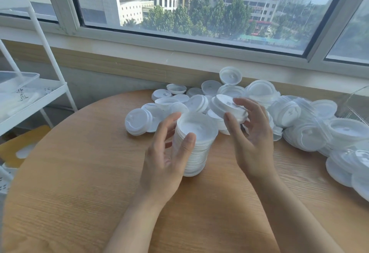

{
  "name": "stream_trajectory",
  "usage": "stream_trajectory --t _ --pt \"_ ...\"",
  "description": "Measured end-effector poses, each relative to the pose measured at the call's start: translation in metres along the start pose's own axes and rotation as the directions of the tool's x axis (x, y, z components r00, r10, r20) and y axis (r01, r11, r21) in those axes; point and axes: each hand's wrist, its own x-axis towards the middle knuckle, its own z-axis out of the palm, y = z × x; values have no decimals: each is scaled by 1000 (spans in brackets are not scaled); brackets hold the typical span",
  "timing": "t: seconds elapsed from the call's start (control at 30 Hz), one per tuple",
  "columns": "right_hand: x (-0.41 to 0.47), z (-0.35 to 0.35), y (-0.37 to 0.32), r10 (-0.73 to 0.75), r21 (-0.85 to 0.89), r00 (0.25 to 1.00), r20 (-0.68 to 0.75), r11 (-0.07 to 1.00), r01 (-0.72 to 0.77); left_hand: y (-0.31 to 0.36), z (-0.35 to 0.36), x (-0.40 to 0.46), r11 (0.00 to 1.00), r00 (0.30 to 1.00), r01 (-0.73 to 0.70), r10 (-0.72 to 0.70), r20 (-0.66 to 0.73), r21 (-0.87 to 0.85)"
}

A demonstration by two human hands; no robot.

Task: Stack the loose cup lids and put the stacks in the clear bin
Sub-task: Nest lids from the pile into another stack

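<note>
Head view: left hand (165, 159) upright on the bench (79, 183), grip curled around a tall stack of lids (194, 145), thumb on its rim. Right hand (249, 131) raised beside it, grip pinching one lid (227, 108), tilted. Loose lids (299, 117) heaped behind.

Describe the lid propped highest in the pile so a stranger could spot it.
Start at the round wooden table, then its far edge under the window sill. Above the lid pile, one lid leans against the wall, standing on edge while its neighbours lie flat.
</note>
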Motion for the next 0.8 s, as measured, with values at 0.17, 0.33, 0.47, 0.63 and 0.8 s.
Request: stream_trajectory --t 0.17,0.33,0.47,0.63,0.8 --pt "-3 2 -16 -47 35 999 6 998 47 2 0 -3 1000 1000 -6 5 8 24" --pt "-9 3 -13 -131 60 987 96 990 126 -1 -2 -2 999 1000 -14 14 4 34" --pt "-5 -12 -2 -23 -41 1000 0 999 23 -2 -2 -1 1000 1000 4 -4 4 11" --pt "-7 -22 12 135 55 991 -18 990 -134 -3 -3 0 1000 1000 10 -10 0 0" --pt "-14 -11 2 -23 38 1000 -7 999 24 -3 -2 -2 1000 1000 3 -3 5 5"
